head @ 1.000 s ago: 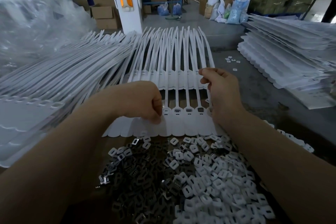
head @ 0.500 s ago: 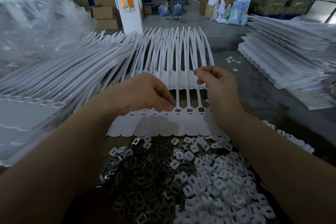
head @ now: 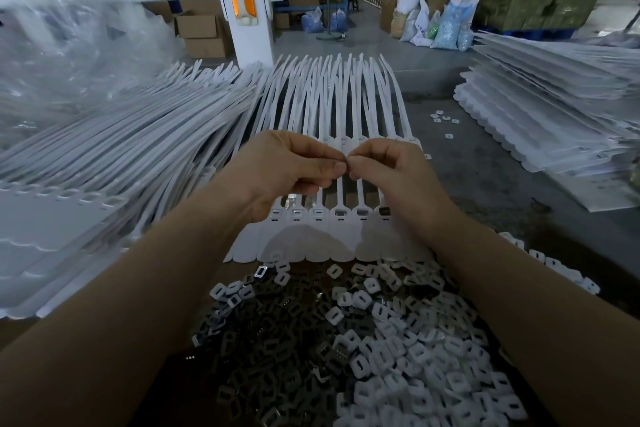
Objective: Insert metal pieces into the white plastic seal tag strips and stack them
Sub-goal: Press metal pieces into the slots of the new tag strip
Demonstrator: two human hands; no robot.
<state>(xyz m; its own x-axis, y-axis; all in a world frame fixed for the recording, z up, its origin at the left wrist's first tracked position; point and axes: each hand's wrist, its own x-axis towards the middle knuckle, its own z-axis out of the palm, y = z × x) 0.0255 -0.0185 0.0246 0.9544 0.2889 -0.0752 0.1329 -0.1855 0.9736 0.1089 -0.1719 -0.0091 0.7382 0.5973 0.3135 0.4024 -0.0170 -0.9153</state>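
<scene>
L hand & R hand meet fingertip to fingertip, both pinched narrow; whatever sits between them is too small to make out. Right below the fingers lies the seal tag strip, flat, its slotted heads in a row, tails running away under the hands. Nearer than the fingers: heap of metal pieces w/ white caps on its R side. Stacked strips L of the fingers, another stack far R. No legible writing or brand anywhere.

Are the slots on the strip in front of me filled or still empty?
Mixed: on the strip several sockets hold inserts; the rightmost one shows dark and open.
</scene>
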